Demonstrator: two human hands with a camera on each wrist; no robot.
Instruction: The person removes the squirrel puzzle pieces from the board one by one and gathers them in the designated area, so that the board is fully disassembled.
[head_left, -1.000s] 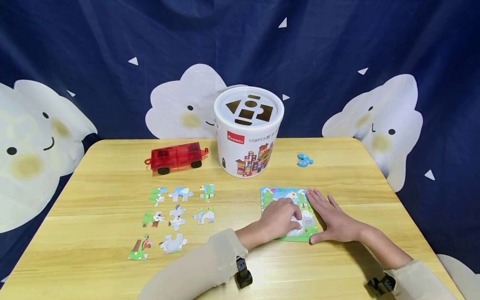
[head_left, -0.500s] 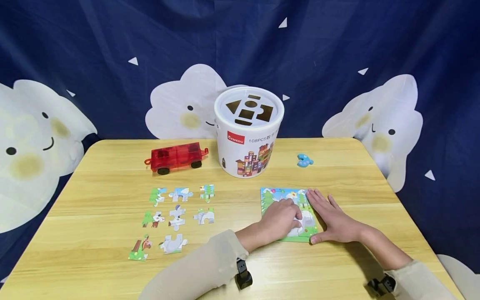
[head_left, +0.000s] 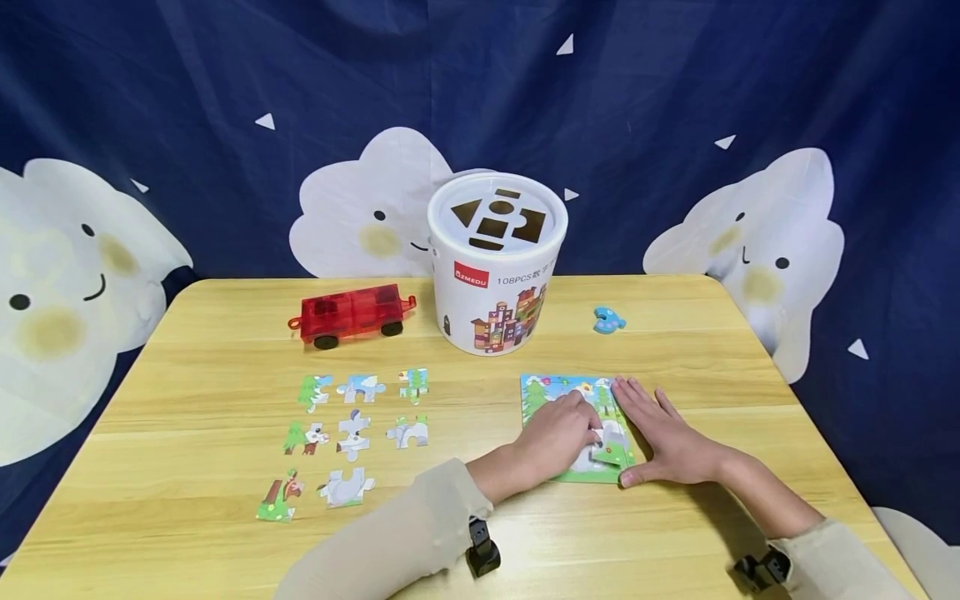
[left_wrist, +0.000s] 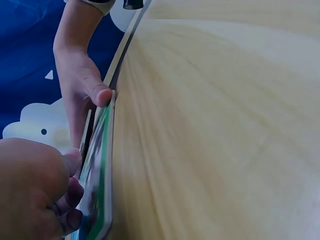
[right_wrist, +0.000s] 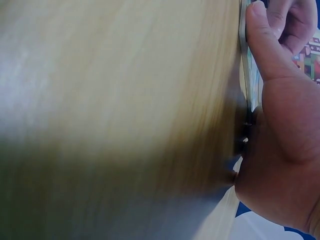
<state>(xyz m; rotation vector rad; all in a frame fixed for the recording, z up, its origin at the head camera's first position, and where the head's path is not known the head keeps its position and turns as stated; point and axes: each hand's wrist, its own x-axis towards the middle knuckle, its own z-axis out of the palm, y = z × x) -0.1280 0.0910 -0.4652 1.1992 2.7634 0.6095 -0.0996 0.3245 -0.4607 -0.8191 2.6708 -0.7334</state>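
Observation:
A small jigsaw puzzle point(head_left: 535, 398) with a forest scene lies right of the table's middle. My left hand point(head_left: 557, 435) is over it and pinches a green and grey puzzle piece point(head_left: 615, 452) near the lower right corner. That piece is tilted up from the board, and in the left wrist view its raised edge point(left_wrist: 87, 134) shows as a thin strip. Fingers spread, my right hand point(head_left: 671, 442) rests along the board's right side, with the thumb point(right_wrist: 259, 12) at the near corner. The left hand covers the middle of the puzzle.
Several loose puzzle pieces point(head_left: 352, 435) lie in rows on the table's left half. Behind them are a red toy wagon point(head_left: 354, 314) and a white block bucket point(head_left: 491, 283). A blue puzzle piece point(head_left: 609, 320) lies at the back right.
The lower right puzzle piece, flat before, is now tilted up in my left hand's fingers. My left hand has shifted slightly; the right hand has stayed in place.

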